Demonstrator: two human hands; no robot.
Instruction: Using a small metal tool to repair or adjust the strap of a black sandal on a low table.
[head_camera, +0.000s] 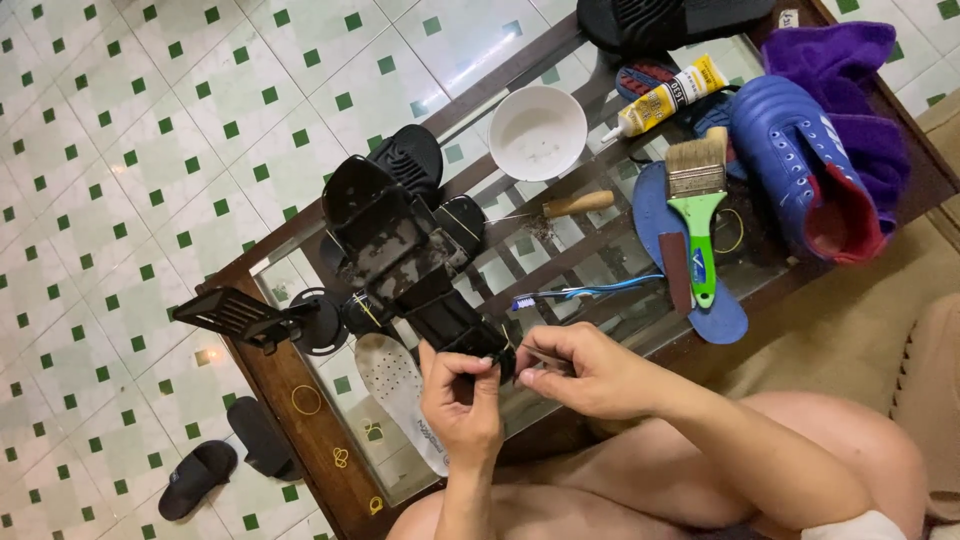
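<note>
Head cam: black sandal (420, 265) is being gripped at its heel end by left hand (462, 400), steadied while right hand (590, 375), at 3 o'clock, is pinching a thin needle-like tool (545, 357).

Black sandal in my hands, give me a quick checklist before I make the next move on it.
1. Left hand grips the near end of the black sandal: ok.
2. Right hand pinches a thin tool at the sandal's edge: ok; what kind of tool, cannot tell.
3. Far end of sandal rests on the glass table: ok.
4. Glue tube within reach, lying beside the white bowl: ok; cap on or off, cannot tell.
5. Green-handled brush free, lying on the blue insole: ok.
</note>
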